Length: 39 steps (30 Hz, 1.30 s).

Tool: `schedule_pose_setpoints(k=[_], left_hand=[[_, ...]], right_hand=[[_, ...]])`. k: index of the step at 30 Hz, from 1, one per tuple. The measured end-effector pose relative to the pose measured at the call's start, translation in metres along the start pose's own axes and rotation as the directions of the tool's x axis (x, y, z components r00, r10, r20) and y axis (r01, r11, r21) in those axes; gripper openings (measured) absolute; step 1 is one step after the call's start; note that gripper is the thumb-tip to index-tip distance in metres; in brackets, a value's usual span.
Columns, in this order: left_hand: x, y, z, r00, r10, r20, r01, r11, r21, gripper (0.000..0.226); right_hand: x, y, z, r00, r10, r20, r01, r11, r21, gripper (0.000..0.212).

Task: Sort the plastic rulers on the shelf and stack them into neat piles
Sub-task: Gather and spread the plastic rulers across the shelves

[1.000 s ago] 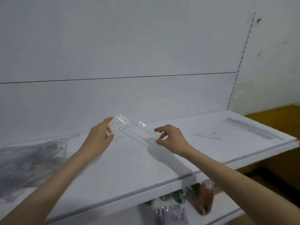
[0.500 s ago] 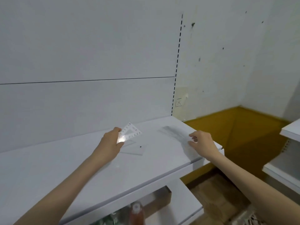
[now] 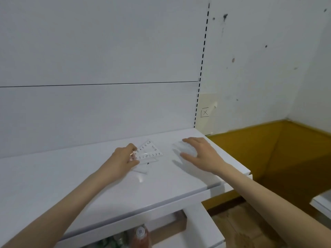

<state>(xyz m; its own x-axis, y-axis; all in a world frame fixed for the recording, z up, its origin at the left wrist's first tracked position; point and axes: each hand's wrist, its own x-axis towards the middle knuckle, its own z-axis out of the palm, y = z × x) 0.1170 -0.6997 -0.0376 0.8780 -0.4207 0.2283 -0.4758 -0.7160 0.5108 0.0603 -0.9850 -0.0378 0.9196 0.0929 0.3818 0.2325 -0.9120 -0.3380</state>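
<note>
Shelf: white shelf (image 3: 89,185) at about waist level, flat white back panel behind it; both hands were over its right half.
Left hand: left hand (image 3: 123,158) pinched one corner of a clear set square (image 3: 148,151), thumb on top and fingers curled beneath.
Set square: triangular, transparent, with printed numerals along two edges; it was tilted up off the shelf, its far corner pointing toward the back panel. A faint clear outline lay on the shelf beneath it; could not tell whether this was another ruler or a shadow.
Right hand: right hand (image 3: 198,153) was spread wide, palm down, fingers nearly straight, holding nothing.
Ruler pile: pale, blurred pile of rulers (image 3: 182,149) sat near the shelf's right end, under the right fingertips; contact could not be confirmed.
Speck: small dark speck (image 3: 148,163) was on the shelf just beside the left thumb.
Below: bottle (image 3: 141,235) with reddish contents stood on a lower shelf (image 3: 206,228).
Surroundings: slotted upright (image 3: 202,68) ran along the panel's right edge; marked wall (image 3: 259,68) and ochre floor (image 3: 286,149) lay to the right.
</note>
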Motion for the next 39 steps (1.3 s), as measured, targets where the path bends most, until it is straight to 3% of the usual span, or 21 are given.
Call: schedule_pose_setpoints(k=[4, 7, 11, 17, 22, 25, 28, 30, 31, 35, 39], left_hand=[[-0.009, 0.006, -0.006, 0.994, 0.105, 0.033, -0.105, 0.994, 0.009, 0.027], [-0.019, 0.008, -0.018, 0.988, 0.154, 0.017, -0.154, 0.988, 0.022, 0.026], [-0.038, -0.012, -0.041, 0.992, 0.105, -0.064, -0.094, 0.983, 0.156, 0.027], [-0.078, -0.074, -0.073, 0.979, -0.127, -0.162, 0.163, 0.958, 0.235, 0.031], [-0.101, -0.106, -0.091, 0.952, -0.214, -0.217, 0.263, 0.937, 0.229, 0.032], [-0.108, -0.112, -0.095, 0.947, -0.228, -0.224, 0.28, 0.931, 0.235, 0.033], [-0.114, -0.108, -0.101, 0.955, -0.213, -0.207, 0.266, 0.922, 0.282, 0.035], [-0.123, -0.109, -0.109, 0.959, -0.189, -0.212, 0.25, 0.916, 0.315, 0.035], [-0.13, -0.111, -0.115, 0.958, -0.18, -0.222, 0.247, 0.91, 0.332, 0.035], [-0.177, -0.141, -0.153, 0.947, -0.162, -0.278, 0.272, 0.865, 0.422, 0.034], [-0.252, -0.199, -0.205, 0.909, -0.215, -0.357, 0.364, 0.826, 0.43, 0.029]], right_hand=[[0.021, -0.059, 0.019, 0.936, -0.337, 0.101, 0.332, 0.941, 0.061, 0.082], [0.037, -0.079, 0.031, 0.895, -0.433, 0.106, 0.424, 0.901, 0.096, 0.066], [0.049, -0.089, 0.041, 0.923, -0.352, 0.158, 0.336, 0.934, 0.119, 0.057], [0.058, -0.078, 0.066, 0.947, -0.149, 0.286, 0.137, 0.989, 0.06, 0.041], [0.054, -0.079, 0.074, 0.923, -0.214, 0.321, 0.23, 0.973, -0.01, 0.039], [0.054, -0.08, 0.076, 0.928, -0.22, 0.299, 0.247, 0.968, -0.054, 0.05], [0.058, -0.092, 0.073, 0.947, -0.227, 0.225, 0.245, 0.968, -0.052, 0.091], [0.064, -0.113, 0.073, 0.946, -0.281, 0.159, 0.283, 0.959, 0.014, 0.099], [0.068, -0.13, 0.075, 0.937, -0.32, 0.141, 0.318, 0.947, 0.036, 0.092], [0.084, -0.219, 0.106, 0.89, -0.428, 0.157, 0.415, 0.903, 0.112, 0.033], [0.095, -0.336, 0.162, 0.796, -0.564, 0.219, 0.522, 0.823, 0.224, 0.029]])
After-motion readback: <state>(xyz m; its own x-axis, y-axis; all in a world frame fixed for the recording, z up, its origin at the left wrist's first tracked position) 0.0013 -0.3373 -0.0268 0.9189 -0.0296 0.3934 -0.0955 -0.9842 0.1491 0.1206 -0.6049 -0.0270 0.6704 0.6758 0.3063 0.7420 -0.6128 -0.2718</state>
